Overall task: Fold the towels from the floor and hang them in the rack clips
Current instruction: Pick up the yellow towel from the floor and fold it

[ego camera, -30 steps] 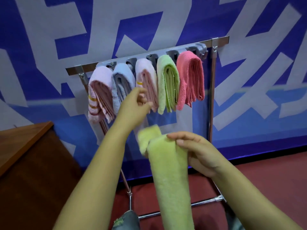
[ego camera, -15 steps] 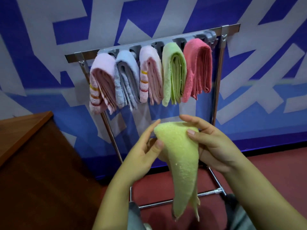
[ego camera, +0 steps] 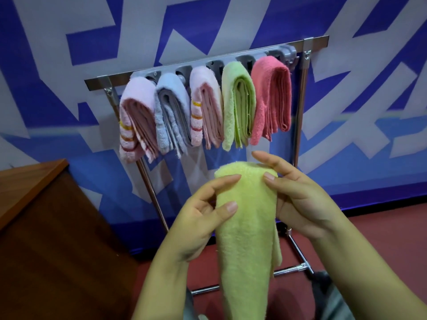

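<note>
I've got the yellow towel (ego camera: pixel 247 227) folded into a long narrow strip, held up in front of me below the rack (ego camera: pixel 208 63), folded top end up, tail hanging down out of frame between my forearms. Left hand (ego camera: pixel 203 218) pinches its left edge near the top, thumb across the front, fingers curled behind. Right hand (ego camera: pixel 298 199) holds the right edge at the top, thumb tip on the front face, index stretched over the fold. A loose layer sticks out on the strip's right side lower down. Towel isn't touching the rack; it sits just under the hanging row. On the rack bar: five folded towels in the clips (ego camera: pixel 285 53), left to right striped pink towel (ego camera: pixel 135 118), grey towel (ego camera: pixel 172 112), second pink towel (ego camera: pixel 205 109), green towel (ego camera: pixel 238 105), red towel (ego camera: pixel 271 98). All hang side by side, neighbours touching or near enough. The clip at the far right end, beside the red one, looks unoccupied. Rack stands on metal legs, lower crossbar (ego camera: pixel 286 270) visible behind the yellow strip, on a red floor (ego camera: pixel 381 227). Behind it, a blue-and-white patterned wall (ego camera: pixel 69 42). Brown wooden cabinet (ego camera: pixel 46 227) at left, well apart from my hands.
</note>
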Demonstrator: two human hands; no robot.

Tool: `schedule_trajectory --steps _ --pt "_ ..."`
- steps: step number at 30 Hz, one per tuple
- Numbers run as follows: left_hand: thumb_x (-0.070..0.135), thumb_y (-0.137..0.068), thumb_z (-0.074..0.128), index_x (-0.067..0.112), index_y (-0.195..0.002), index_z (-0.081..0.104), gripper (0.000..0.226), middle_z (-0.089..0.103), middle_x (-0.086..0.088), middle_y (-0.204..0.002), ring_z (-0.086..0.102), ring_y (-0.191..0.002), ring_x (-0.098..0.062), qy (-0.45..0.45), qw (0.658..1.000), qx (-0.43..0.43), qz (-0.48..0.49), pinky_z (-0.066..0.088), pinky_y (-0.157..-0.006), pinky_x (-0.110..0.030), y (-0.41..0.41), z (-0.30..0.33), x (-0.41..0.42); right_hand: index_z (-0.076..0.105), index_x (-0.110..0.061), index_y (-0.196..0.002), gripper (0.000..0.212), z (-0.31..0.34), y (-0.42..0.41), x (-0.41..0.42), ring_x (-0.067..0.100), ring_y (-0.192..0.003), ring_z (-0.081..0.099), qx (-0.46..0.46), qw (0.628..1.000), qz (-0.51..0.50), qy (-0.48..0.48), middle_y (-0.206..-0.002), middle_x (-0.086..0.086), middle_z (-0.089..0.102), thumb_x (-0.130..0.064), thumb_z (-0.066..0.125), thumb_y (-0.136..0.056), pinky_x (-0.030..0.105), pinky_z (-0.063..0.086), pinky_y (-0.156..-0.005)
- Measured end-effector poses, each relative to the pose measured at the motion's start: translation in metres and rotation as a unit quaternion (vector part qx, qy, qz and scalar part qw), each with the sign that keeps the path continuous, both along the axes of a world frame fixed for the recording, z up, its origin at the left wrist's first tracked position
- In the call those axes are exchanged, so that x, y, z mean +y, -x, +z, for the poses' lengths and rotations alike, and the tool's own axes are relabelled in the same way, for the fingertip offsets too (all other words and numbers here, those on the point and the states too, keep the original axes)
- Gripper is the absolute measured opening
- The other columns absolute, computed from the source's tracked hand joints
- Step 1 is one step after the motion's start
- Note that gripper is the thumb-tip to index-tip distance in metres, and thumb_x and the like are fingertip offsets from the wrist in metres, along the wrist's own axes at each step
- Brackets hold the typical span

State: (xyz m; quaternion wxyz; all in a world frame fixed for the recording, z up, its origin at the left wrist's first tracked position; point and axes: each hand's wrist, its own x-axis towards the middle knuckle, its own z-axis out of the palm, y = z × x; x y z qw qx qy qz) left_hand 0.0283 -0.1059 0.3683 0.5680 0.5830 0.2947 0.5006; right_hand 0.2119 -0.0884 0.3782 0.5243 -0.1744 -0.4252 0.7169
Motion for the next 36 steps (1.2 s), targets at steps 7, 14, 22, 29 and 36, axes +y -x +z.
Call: schedule_trajectory --steps 7,14,22,29,36 --pt "0.011 -0.062 0.082 0.028 -0.087 0.077 0.031 0.074 0.006 -0.091 0.068 -0.087 -0.006 -0.001 1.0 0.023 0.005 0.054 -0.073 -0.02 0.003 0.013 -0.004 0.057 -0.023 -0.122 0.04 0.002 -0.006 0.001 0.008 -0.064 0.064 0.002 1.0 0.01 -0.019 -0.068 -0.002 0.066 -0.016 0.052 -0.083 0.023 0.055 -0.067" --pt "0.003 -0.07 0.061 0.015 -0.091 0.075 0.028 0.074 -0.003 -0.088 0.069 -0.079 -0.013 0.06 0.994 -0.08 0.045 0.057 -0.067 -0.025 -0.008 0.038 0.004 0.042 -0.05 -0.132 0.079 -0.014 -0.008 -0.004 0.028 -0.089 0.059 -0.033 0.997 0.051 -0.038 -0.098 0.022 0.059 -0.058 0.077 -0.061 0.042 0.048 -0.084" --pt "0.015 -0.072 0.061 0.017 -0.112 0.065 0.041 0.067 -0.011 -0.09 0.066 -0.077 -0.017 0.052 0.994 -0.029 0.089 0.057 -0.066 -0.027 -0.009 0.043 0.012 0.071 -0.035 -0.103 0.041 0.005 -0.003 -0.019 0.006 -0.089 0.067 -0.174 0.963 -0.096 -0.182 -0.091 -0.002 0.074 -0.004 0.061 -0.078 0.019 0.053 -0.076" --pt "0.042 -0.073 0.062 0.029 -0.124 0.058 0.053 0.068 -0.005 -0.117 0.064 -0.108 -0.021 0.013 0.992 0.023 0.12 0.053 -0.088 -0.037 0.005 0.045 0.011 0.068 -0.023 -0.11 0.04 0.01 0.014 -0.014 0.009 -0.099 0.065 -0.12 0.975 -0.058 -0.178 -0.1 -0.004 0.072 0.001 0.059 -0.079 0.023 0.052 -0.081" --pt "0.023 -0.06 0.085 0.045 -0.133 0.044 0.087 0.069 -0.009 -0.113 0.066 -0.104 -0.025 -0.022 0.996 -0.079 0.027 0.056 -0.077 -0.035 0.022 0.025 0.003 0.059 -0.032 -0.122 0.057 0.019 0.017 -0.007 0.02 -0.105 0.058 -0.037 0.985 -0.029 -0.167 -0.109 0.002 0.066 0.0 0.068 -0.076 0.033 0.048 -0.092"
